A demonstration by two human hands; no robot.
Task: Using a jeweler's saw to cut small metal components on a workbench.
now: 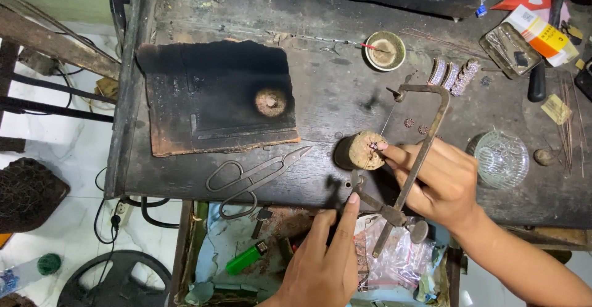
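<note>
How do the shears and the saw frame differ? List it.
The shears lie flat on the bench, untouched; the saw frame is tilted, gripped by the right hand, with the left hand at its lower end. The shears have two loop handles and closed blades; the saw frame is an open rectangular bow. Both are dark, worn metal.

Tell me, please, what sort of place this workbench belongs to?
Probably a small jeweller's workshop: a frame saw set at a wooden peg, a scorched soldering board, shears and jewelled pieces on a grimy bench.
</note>
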